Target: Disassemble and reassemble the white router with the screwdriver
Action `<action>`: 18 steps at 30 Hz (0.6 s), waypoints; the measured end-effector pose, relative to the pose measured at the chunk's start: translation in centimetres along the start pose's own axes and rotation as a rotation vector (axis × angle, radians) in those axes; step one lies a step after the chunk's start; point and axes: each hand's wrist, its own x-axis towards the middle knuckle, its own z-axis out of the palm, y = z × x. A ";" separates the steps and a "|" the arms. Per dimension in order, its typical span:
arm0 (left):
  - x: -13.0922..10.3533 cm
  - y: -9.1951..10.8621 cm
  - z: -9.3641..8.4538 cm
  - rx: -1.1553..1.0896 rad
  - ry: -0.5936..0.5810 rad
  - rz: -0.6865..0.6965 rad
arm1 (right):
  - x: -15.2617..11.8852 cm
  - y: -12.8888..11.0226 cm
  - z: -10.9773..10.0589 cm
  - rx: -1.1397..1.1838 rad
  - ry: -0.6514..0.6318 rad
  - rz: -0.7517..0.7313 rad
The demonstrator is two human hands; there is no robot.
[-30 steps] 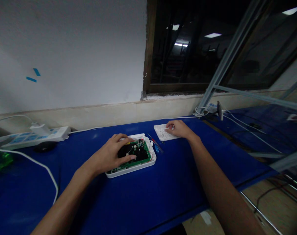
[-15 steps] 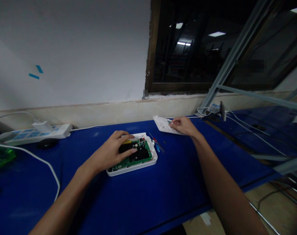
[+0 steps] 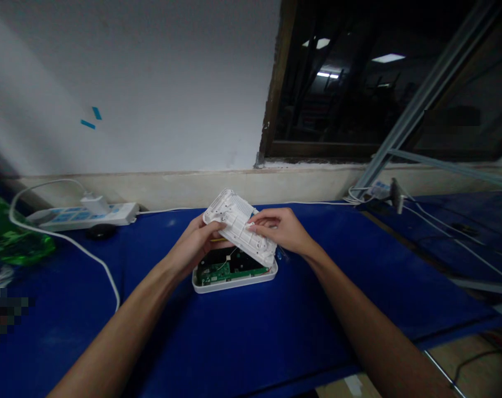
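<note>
Both hands have come together since the earlier frame: my right hand (image 3: 281,231) has carried the white cover (image 3: 239,226) in from the right, my left hand (image 3: 201,243) has left the circuit board (image 3: 230,266) to meet it. Cover now hangs tilted just above the open base (image 3: 234,283) on the blue table (image 3: 251,331). Looks like light, stiff, thin plastic, clips probably fragile, so edges only; both hands closed on its opposite edges, fingers pinched.
</note>
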 end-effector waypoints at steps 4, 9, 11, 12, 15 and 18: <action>0.2 0.8 -0.7 -0.071 0.214 -0.022 | 0.2 1.0 -2.0 0.173 0.109 0.016; 0.3 1.1 -1.0 0.035 0.336 0.026 | 0.5 2.1 -3.0 0.171 0.063 0.095; 0.4 1.1 -1.3 0.031 0.382 0.061 | 0.6 2.6 -3.1 0.124 0.108 0.112; 0.4 1.1 -1.5 0.022 0.407 0.082 | 0.6 2.8 -3.2 0.063 0.125 0.125; 0.4 1.4 -2.4 -0.022 0.491 0.161 | 0.3 3.4 -3.7 -0.115 0.037 0.175; 0.4 1.9 -3.1 -0.066 0.541 0.206 | -0.3 3.7 -4.0 -0.155 -0.203 0.199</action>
